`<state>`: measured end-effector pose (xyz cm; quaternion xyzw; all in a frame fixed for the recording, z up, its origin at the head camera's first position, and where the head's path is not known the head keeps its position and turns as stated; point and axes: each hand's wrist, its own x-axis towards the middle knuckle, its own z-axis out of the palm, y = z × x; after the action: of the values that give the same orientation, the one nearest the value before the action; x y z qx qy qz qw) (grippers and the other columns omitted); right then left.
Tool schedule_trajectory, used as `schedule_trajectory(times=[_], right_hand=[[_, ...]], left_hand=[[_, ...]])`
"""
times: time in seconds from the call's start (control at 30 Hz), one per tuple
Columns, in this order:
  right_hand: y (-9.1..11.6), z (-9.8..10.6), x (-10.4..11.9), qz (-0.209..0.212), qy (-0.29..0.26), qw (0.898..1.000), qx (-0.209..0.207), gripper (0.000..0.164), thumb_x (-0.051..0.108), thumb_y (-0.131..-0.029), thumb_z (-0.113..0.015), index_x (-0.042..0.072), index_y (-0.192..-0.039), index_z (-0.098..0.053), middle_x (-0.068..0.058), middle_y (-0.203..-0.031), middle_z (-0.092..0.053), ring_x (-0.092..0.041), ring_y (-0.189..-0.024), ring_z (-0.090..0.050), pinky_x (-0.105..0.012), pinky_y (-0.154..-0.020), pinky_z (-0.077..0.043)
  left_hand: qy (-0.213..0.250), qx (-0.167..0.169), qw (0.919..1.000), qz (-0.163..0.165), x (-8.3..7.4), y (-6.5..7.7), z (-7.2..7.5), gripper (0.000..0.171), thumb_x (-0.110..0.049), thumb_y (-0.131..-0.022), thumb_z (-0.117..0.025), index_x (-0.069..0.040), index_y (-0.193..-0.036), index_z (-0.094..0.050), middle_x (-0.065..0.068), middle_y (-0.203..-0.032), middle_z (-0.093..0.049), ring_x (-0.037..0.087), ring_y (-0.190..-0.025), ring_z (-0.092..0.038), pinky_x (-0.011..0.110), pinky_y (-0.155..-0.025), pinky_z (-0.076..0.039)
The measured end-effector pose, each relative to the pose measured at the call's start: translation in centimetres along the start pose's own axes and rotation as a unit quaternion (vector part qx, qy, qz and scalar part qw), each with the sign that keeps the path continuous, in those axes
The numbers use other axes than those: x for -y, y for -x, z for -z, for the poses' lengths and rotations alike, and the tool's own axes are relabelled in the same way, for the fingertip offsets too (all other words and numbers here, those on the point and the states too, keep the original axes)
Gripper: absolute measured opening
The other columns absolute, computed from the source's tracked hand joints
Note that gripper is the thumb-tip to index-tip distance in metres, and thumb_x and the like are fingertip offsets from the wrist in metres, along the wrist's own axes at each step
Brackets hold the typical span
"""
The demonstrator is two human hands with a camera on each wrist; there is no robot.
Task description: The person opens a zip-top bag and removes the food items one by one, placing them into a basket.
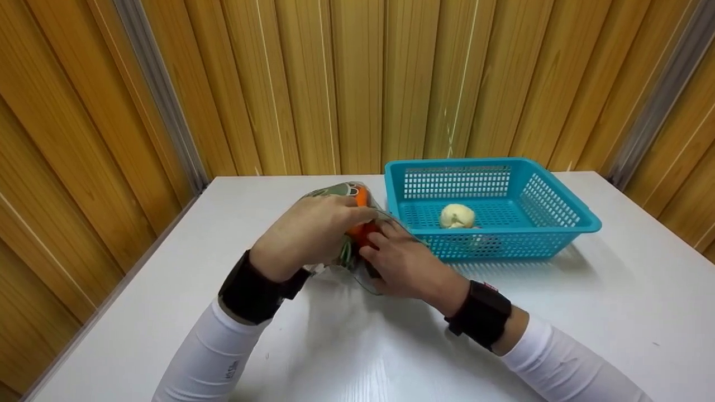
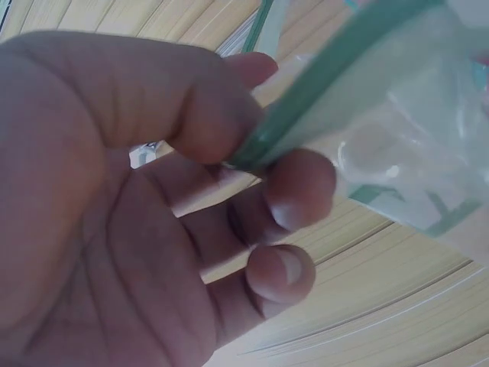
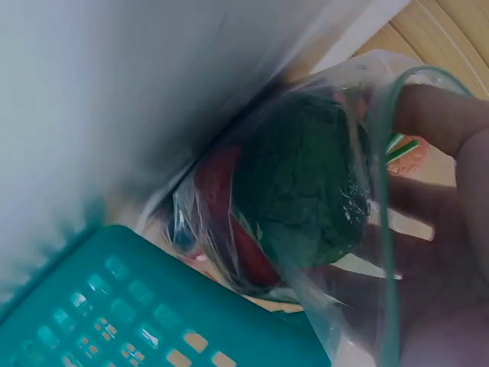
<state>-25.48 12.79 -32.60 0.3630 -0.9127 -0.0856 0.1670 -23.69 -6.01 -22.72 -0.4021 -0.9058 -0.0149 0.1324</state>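
Observation:
A clear zip bag (image 1: pixel 329 191) with a green seal edge stands mouth-up between the hands, left of the basket. My left hand (image 1: pixel 310 229) pinches the seal edge (image 2: pixel 294 103) between thumb and index finger, its other fingers loosely bent. Inside the mouth reaches my right hand (image 1: pixel 410 259), with thumb and fingers round a dark green, bumpy vegetable (image 3: pixel 302 180). Next to that vegetable a red, smooth one (image 3: pixel 221 187) shows through the plastic. Orange carrot-like pieces (image 1: pixel 362 195) and green stalks (image 1: pixel 346 252) are also in the bag, partly covered by the hands.
A turquoise plastic basket (image 1: pixel 503 230) stands at the right on the white table (image 1: pixel 335 357). In it lies a whitish bulb (image 1: pixel 457 216), with a pinkish piece (image 1: pixel 479 241) seen through the front wall. Wood-patterned panels (image 1: pixel 357 84) rise behind the table and at both sides.

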Motion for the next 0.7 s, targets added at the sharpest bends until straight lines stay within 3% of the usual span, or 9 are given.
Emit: schedule_trajectory(times=[0.23, 0.37, 0.47, 0.57, 0.7], right_hand=[[-0.01, -0.66, 0.47, 0.002, 0.054, 0.998, 0.026, 0.028, 0.038, -0.091, -0.069, 0.017, -0.11, -0.072, -0.009, -0.12, -0.061, -0.032, -0.125, -0.045, -0.048, -0.113, -0.033], [0.11, -1.0, 0.87, 0.014, 0.113, 0.992, 0.052, 0.027, 0.037, -0.092, -0.068, 0.023, -0.114, -0.072, -0.008, -0.119, -0.056, -0.031, -0.12, -0.043, -0.048, -0.105, -0.037], [0.08, -1.11, 1.03, 0.019, 0.157, 0.984, 0.078, 0.034, 0.036, -0.09, -0.071, 0.023, -0.121, -0.069, -0.009, -0.123, -0.052, -0.031, -0.12, -0.041, -0.048, -0.105, -0.039], [0.01, -1.03, 1.05, 0.016, 0.157, 0.983, 0.092, 0.035, 0.036, -0.09, -0.071, 0.021, -0.122, -0.068, -0.01, -0.123, -0.054, -0.031, -0.119, -0.042, -0.048, -0.107, -0.039], [-0.04, -0.88, 0.92, 0.012, 0.119, 0.989, 0.087, 0.032, 0.036, -0.09, -0.072, 0.018, -0.117, -0.069, -0.01, -0.12, -0.059, -0.03, -0.116, -0.045, -0.048, -0.106, -0.04]], left_hand=[[-0.013, -0.014, 0.9998, -0.011, -0.06, -0.07, -0.18, 0.052, 0.009, -0.081, -0.067, -0.023, -0.123, -0.07, 0.005, -0.099, -0.07, 0.024, -0.086, -0.067, 0.046, -0.079, -0.059], [-0.013, -0.021, 0.9994, -0.023, -0.17, -0.11, -0.23, 0.043, 0.005, -0.083, -0.068, -0.022, -0.116, -0.072, 0.004, -0.094, -0.069, 0.021, -0.083, -0.066, 0.043, -0.072, -0.059], [-0.013, -0.022, 0.9994, -0.024, -0.22, -0.08, -0.18, 0.039, 0.002, -0.085, -0.07, -0.022, -0.114, -0.073, 0.004, -0.097, -0.071, 0.021, -0.087, -0.067, 0.043, -0.075, -0.059], [-0.008, -0.02, 0.9995, -0.024, -0.18, -0.01, -0.13, 0.043, 0.002, -0.084, -0.073, -0.024, -0.117, -0.073, 0.003, -0.101, -0.072, 0.021, -0.092, -0.067, 0.043, -0.078, -0.059], [-0.002, -0.016, 0.9995, -0.028, -0.1, 0.04, -0.13, 0.049, 0.003, -0.081, -0.075, -0.026, -0.121, -0.072, 0.002, -0.103, -0.073, 0.02, -0.095, -0.066, 0.042, -0.08, -0.059]])
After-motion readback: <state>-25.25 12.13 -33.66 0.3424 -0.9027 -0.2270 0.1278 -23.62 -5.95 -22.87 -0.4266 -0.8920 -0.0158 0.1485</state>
